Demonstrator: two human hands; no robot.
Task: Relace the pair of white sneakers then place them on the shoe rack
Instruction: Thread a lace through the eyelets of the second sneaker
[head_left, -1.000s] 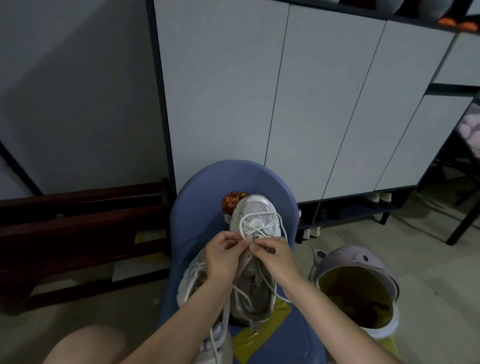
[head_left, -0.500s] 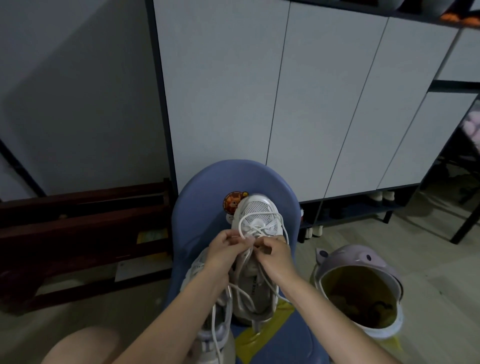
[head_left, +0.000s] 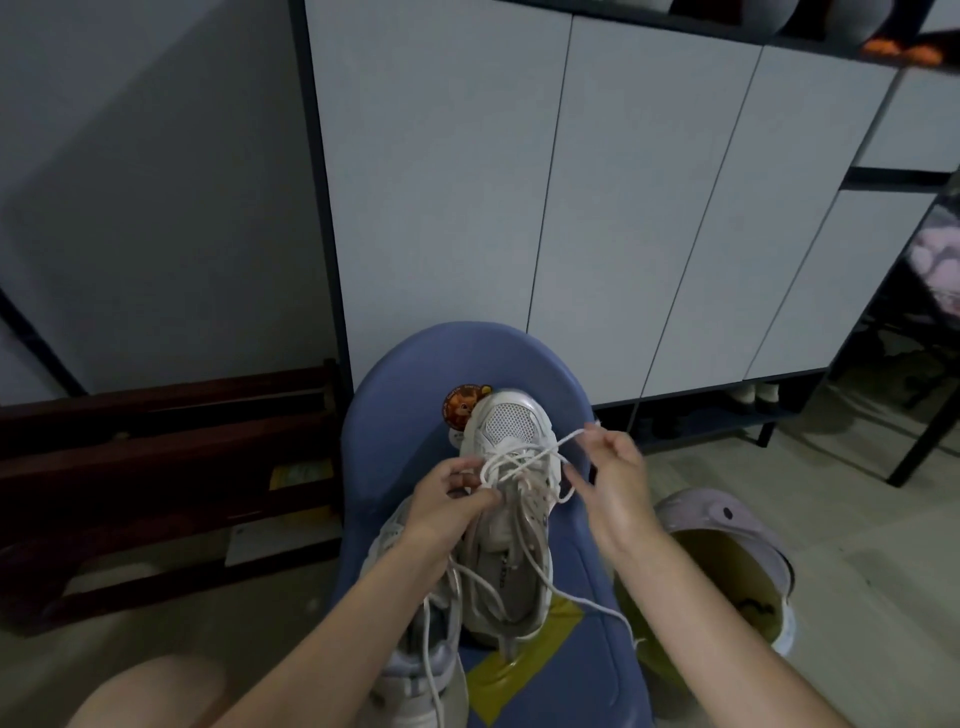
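A white sneaker (head_left: 511, 431) lies toe-away on a blue chair (head_left: 410, 410), its white lace (head_left: 524, 457) loosely crossed over the tongue. My left hand (head_left: 447, 499) pinches the lace at the sneaker's left eyelets. My right hand (head_left: 613, 467) is off the shoe's right side, pinching a lace end drawn taut up and to the right. The second white sneaker (head_left: 415, 644) lies lower left on the seat, partly under my left forearm, with loose laces hanging.
A lilac bin (head_left: 727, 525) with a yellowish inside stands right of the chair. A tall cabinet with white doors (head_left: 623, 208) is behind, with shoes on its low shelf (head_left: 753, 397). A dark wooden rack (head_left: 156, 441) sits left. My knee (head_left: 150, 691) shows bottom left.
My right hand has left the middle of the shoe and moved up and right, pulling a lace end out taut. My left hand stays at the eyelets.
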